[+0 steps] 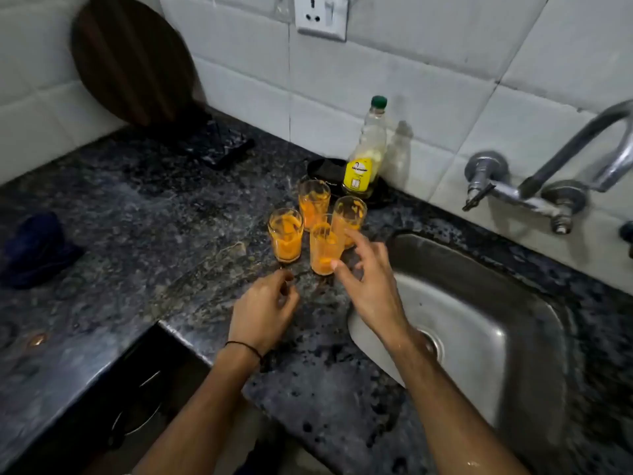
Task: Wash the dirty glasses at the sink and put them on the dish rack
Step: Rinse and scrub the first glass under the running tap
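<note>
Several clear glasses smeared with orange residue stand upright in a cluster on the dark granite counter, just left of the steel sink (486,323). The nearest glass (323,246) has my right hand (368,286) spread open beside it, thumb tip at its base and fingers near the glass behind it (347,217). Another glass (285,234) stands to the left and one (313,200) at the back. My left hand (263,310) hovers low over the counter in front of the glasses, fingers loosely curled, holding nothing. No dish rack is in view.
A dish-soap bottle (364,156) with a green cap stands on a black dish behind the glasses. The wall tap (555,176) reaches over the sink at right. A round wooden board (133,60) leans on the tiles; a dark blue cloth (34,248) lies far left.
</note>
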Action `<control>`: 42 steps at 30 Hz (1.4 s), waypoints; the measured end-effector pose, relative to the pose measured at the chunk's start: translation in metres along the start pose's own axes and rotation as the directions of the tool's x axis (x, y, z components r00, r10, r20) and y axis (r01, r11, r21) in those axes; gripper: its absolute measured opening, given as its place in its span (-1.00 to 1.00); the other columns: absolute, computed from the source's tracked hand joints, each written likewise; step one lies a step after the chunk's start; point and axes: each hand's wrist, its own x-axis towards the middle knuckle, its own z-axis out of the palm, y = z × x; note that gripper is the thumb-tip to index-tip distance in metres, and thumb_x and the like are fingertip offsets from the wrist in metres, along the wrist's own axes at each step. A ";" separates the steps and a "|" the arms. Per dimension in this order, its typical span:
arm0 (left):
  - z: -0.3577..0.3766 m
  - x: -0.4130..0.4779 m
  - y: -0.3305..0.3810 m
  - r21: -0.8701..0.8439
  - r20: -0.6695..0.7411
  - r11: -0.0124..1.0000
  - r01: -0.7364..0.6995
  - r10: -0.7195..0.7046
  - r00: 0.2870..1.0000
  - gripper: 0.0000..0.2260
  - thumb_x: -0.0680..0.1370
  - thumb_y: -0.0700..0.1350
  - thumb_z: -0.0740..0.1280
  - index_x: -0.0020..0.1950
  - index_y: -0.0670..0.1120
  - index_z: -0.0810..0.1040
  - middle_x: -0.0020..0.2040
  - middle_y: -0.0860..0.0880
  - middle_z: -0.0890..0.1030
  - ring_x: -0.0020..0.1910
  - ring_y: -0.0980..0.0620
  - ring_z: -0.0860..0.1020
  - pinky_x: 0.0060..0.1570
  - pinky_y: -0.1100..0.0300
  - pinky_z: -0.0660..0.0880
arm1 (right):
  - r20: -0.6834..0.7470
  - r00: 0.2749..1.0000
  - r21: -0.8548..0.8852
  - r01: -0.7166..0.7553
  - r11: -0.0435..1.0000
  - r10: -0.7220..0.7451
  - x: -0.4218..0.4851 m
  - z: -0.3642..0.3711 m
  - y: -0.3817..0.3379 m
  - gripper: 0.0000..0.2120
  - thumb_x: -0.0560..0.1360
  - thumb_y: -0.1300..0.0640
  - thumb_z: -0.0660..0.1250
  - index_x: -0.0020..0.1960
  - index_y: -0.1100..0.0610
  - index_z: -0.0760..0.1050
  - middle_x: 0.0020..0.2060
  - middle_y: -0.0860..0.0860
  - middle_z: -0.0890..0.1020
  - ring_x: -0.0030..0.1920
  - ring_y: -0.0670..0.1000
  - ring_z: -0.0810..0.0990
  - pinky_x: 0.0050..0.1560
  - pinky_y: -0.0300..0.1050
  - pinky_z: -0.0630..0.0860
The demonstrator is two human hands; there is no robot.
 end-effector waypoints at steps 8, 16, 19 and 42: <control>0.042 0.020 -0.032 0.241 0.390 0.952 -0.186 0.080 0.917 -0.46 0.61 0.21 0.12 0.57 0.11 0.17 0.61 0.06 0.04 0.59 -0.02 0.00 0.44 -0.10 0.11 | 0.030 0.988 -0.350 -0.130 0.928 0.150 0.042 0.040 -0.004 -0.63 0.49 -0.17 0.40 0.13 0.08 0.50 0.12 0.06 0.49 0.08 0.14 0.53 -0.06 -0.01 0.48; 0.055 0.019 -0.029 0.235 0.434 0.937 -0.258 0.137 0.890 -0.44 0.64 0.22 0.01 0.60 0.11 -0.05 0.62 0.06 -0.16 0.59 -0.05 -0.17 0.50 -0.20 -0.04 | -0.277 0.941 -0.264 -0.271 0.926 0.197 0.010 0.020 -0.005 -0.77 0.37 -0.07 0.54 -0.23 -0.06 0.49 -0.15 -0.02 0.62 -0.16 0.05 0.56 -0.24 -0.16 0.28; 0.057 0.029 -0.006 0.137 0.451 0.932 -0.335 0.242 0.859 -0.47 0.65 0.16 0.04 0.60 0.08 0.04 0.62 0.06 -0.08 0.60 -0.02 -0.07 0.50 -0.14 0.04 | -0.396 0.878 -0.229 -0.378 0.897 0.269 -0.008 -0.004 0.003 -0.70 0.37 -0.09 0.54 -0.24 -0.14 0.39 -0.17 -0.03 0.64 -0.15 0.06 0.58 -0.22 -0.12 0.35; 0.134 0.195 0.279 -0.343 0.207 0.939 -0.013 0.089 0.974 -0.69 0.57 -0.04 0.27 -0.22 -0.26 0.56 -0.17 -0.32 0.62 -0.04 -0.27 0.63 -0.19 0.03 0.50 | -0.433 0.848 -0.192 -0.417 0.888 0.305 -0.044 -0.191 0.082 -0.62 0.38 -0.21 0.50 -0.25 0.09 0.51 -0.37 -0.05 0.60 -0.30 -0.02 0.56 -0.26 -0.02 0.53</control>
